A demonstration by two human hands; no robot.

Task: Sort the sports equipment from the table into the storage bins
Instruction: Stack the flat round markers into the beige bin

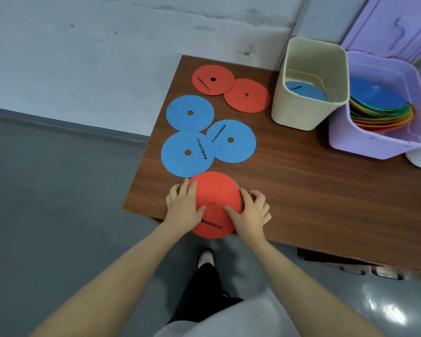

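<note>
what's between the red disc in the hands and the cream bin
Nothing upright. Both hands hold the red disc at the table's near edge; the cream bin stands at the far right. Bare tabletop lies between, with the flat blue discs left of that line.

Brown wood-grain surface (301, 190) set against a pale, scuffed wall (107, 45). Below, grey glossy floor (46, 203) with a darker baseboard strip (58, 122). One white shoe (206, 257) and black trouser leg (202, 288) near the bottom centre.
</note>
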